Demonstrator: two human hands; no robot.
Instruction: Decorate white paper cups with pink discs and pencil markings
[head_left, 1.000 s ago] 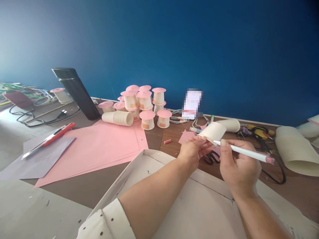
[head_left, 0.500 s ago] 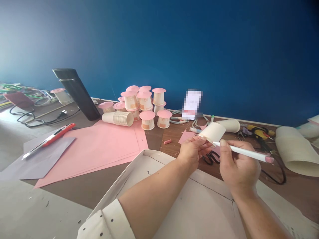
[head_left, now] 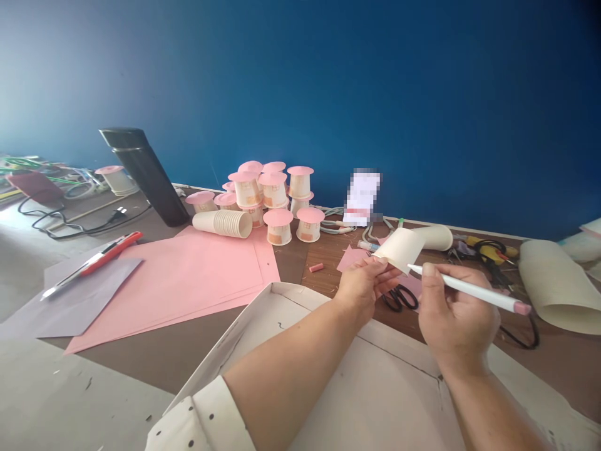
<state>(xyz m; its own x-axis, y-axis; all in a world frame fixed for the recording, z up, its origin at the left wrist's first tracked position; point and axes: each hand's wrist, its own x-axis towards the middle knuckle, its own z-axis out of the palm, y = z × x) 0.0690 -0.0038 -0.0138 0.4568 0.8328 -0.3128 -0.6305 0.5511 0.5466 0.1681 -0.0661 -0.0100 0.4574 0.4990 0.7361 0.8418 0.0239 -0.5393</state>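
My left hand [head_left: 364,285] pinches a small cream paper cup [head_left: 400,248], tilted with its base away from me. My right hand [head_left: 455,316] grips a white pencil with a pink eraser [head_left: 474,291]; its tip sits at the cup's near edge. Both hands hover above a flattened white cardboard box [head_left: 328,376]. Black scissors [head_left: 399,297] lie on the table just under the hands.
Pink paper sheets [head_left: 188,279] and a grey sheet with a red utility knife [head_left: 94,262] lie left. A cluster of pink-topped cups [head_left: 270,197], a lying cup stack [head_left: 223,222] and a black flask [head_left: 145,175] stand behind. Cables, another cup [head_left: 434,237], a glue gun [head_left: 491,250] and rolled paper [head_left: 558,282] lie right.
My right hand has shifted slightly right and down, drawing the pencil along the cup's edge. The cup has tilted a little. My left hand has stayed in place.
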